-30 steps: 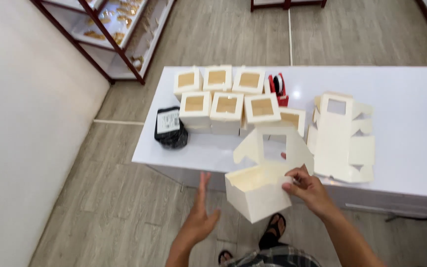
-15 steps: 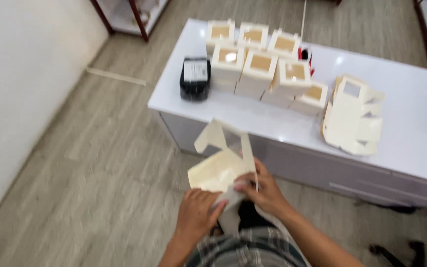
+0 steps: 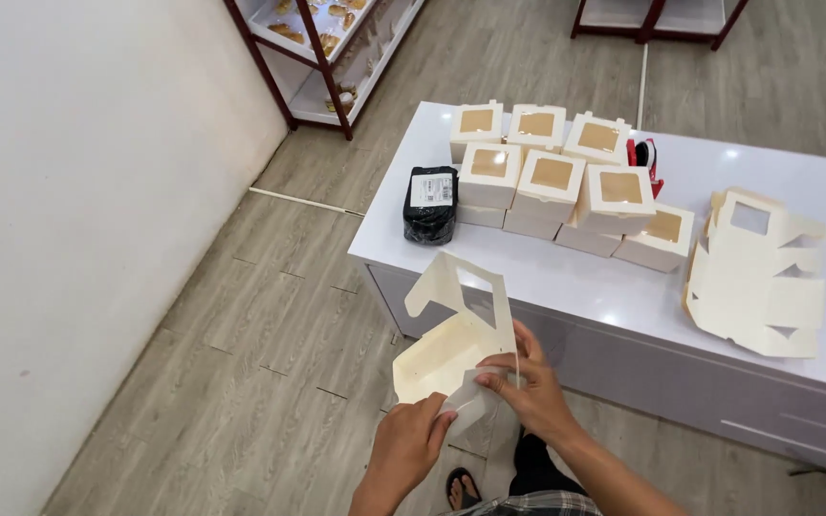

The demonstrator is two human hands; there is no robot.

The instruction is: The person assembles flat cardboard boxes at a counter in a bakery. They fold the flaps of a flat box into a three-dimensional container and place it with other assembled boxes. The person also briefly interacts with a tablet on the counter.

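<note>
Head view, looking down. Both hands work on one half-folded cream cardboard box (image 3: 451,354), held in the air just in front of the white table (image 3: 623,287) and below its near edge, above the grey plank floor (image 3: 241,382).

Left hand (image 3: 413,444): fingers curled, fingertips pressed against a loose flap (image 3: 470,406) at the near lower corner of the box. Grip is closed on that flap, thumb side up.

Right hand (image 3: 532,392): fingers bent, pinching the box's near side wall just to the right of the left hand's hold; the index finger lies along the wall's top edge. The two hands are nearly touching, with the flap between them.

Box state: tray part open upward, tilted toward the left. Its windowed lid panel (image 3: 466,287) stands up beyond the grip, overlapping the table edge in the view.

Around the grip:
- Beyond it, on the table: a cluster of finished windowed boxes (image 3: 552,182), stacked in two layers, touching one another.
- Beyond and left of the grip: a black wrapped packet (image 3: 430,203) with a white label, just beside the cluster.
- Behind the cluster: a red and black object (image 3: 644,158), partly hidden; kind cannot be told.
- Beyond and well to the right: a stack of flat unfolded box blanks (image 3: 757,277).
- Far beyond and left: a red-framed shelf (image 3: 317,57) against the wall.
</note>
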